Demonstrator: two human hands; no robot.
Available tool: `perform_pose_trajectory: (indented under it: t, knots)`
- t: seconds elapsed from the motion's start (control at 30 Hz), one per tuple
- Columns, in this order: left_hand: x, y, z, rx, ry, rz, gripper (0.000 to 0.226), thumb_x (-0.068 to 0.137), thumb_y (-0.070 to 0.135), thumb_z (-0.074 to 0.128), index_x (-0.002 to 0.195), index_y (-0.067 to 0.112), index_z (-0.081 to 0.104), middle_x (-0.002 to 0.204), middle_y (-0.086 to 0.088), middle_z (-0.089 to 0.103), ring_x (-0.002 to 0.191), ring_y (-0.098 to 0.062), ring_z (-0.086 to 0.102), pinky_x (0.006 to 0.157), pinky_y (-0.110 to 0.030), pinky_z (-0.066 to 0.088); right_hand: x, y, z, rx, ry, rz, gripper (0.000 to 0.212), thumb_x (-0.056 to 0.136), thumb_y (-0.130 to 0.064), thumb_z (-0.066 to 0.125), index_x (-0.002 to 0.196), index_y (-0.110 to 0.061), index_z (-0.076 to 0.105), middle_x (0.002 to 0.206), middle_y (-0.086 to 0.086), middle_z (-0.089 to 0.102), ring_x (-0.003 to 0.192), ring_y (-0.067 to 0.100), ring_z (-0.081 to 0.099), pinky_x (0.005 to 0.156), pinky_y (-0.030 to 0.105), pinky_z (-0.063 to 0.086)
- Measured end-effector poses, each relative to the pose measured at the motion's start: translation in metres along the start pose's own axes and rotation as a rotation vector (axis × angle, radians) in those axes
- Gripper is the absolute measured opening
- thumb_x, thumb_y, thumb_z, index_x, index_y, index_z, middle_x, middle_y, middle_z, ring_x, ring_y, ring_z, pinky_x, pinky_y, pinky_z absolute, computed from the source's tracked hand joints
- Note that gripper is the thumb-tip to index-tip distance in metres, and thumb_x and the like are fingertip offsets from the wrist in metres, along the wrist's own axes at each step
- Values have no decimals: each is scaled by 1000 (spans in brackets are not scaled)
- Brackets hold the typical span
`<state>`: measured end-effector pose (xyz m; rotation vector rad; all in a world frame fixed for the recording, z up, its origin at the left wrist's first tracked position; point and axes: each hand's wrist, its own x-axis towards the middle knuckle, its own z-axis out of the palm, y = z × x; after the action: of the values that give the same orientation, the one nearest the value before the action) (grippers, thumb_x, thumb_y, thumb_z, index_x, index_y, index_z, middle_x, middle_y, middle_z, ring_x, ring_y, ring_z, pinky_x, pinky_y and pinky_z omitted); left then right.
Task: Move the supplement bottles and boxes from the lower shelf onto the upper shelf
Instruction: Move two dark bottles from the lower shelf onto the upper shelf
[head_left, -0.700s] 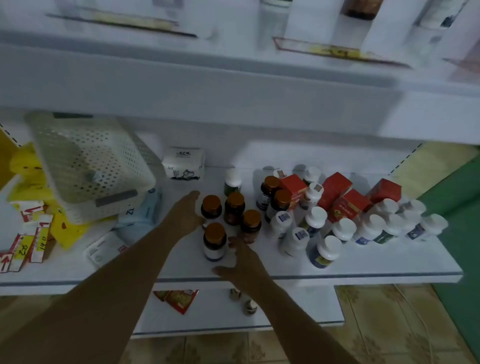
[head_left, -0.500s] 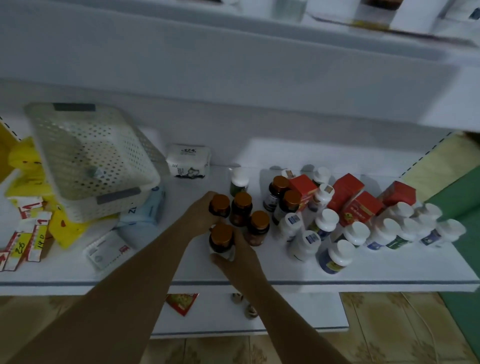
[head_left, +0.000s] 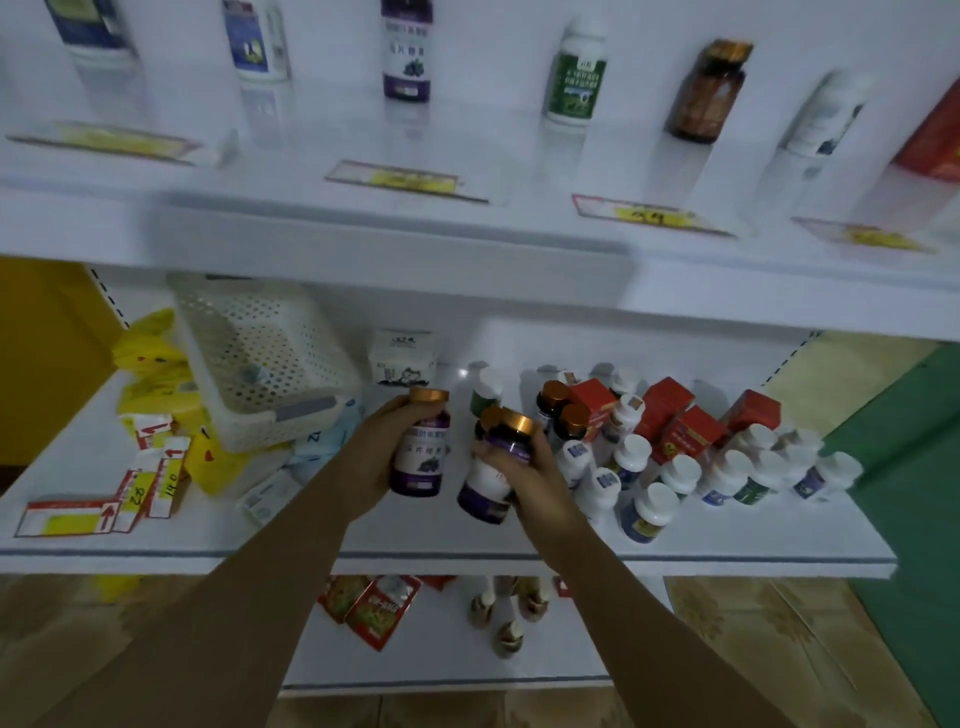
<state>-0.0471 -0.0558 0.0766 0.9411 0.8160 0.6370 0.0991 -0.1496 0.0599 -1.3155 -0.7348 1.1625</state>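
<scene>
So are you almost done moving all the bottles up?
Not nearly. The upper shelf holds a spaced row of bottles. The left hand grips an upright gold-capped bottle, the right hand a tilted gold-capped bottle, neither up yet. Many white-capped bottles and red boxes wait on the lower shelf.

The upright bottle (head_left: 420, 452), purple-labelled and copper-capped, is gripped in the left hand (head_left: 379, 457). The matching tilted bottle (head_left: 493, 478) is in the right hand (head_left: 524, 478). Both are over the lower shelf (head_left: 208, 540), whose right side is crowded with white-capped bottles (head_left: 675, 473) and red boxes (head_left: 685, 431).
</scene>
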Motion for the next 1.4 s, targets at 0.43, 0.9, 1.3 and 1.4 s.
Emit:
perform_pose_trajectory:
  t: [0.43, 0.9, 1.3, 1.4]
  knots:
    - [-161, 41, 68, -133, -11, 94, 31, 75, 34, 68, 93, 10, 59, 72, -13, 63, 58, -24, 63, 57, -32, 57, -118, -95, -5, 318, -259, 7, 53, 67, -41, 79, 109, -16, 60, 108, 16, 59, 92, 32, 62, 87, 49, 52]
    - [-257, 91, 152, -51, -100, 270, 42, 80, 55, 60, 84, 14, 58, 69, -11, 62, 55, -20, 60, 58, -29, 53, -213, -184, -7, 123, -192, -151, 55, 70, -70, 54, 75, -15, 62, 66, 7, 63, 54, 18, 59, 56, 29, 49]
    - [-268, 130, 161, -107, -138, 284, 41, 71, 50, 66, 80, 11, 56, 68, -9, 56, 51, -18, 58, 51, -25, 53, -217, -217, -3, 114, -163, -188, 54, 80, -66, 48, 86, -14, 62, 66, 5, 62, 56, 16, 60, 59, 27, 50]
    - [-269, 148, 152, -26, -141, 331, 28, 76, 33, 68, 87, 11, 55, 68, -9, 60, 55, -19, 59, 55, -27, 54, -209, -234, 8, 140, -186, -248, 45, 79, -59, 55, 83, -15, 60, 63, 5, 61, 52, 15, 58, 56, 27, 48]
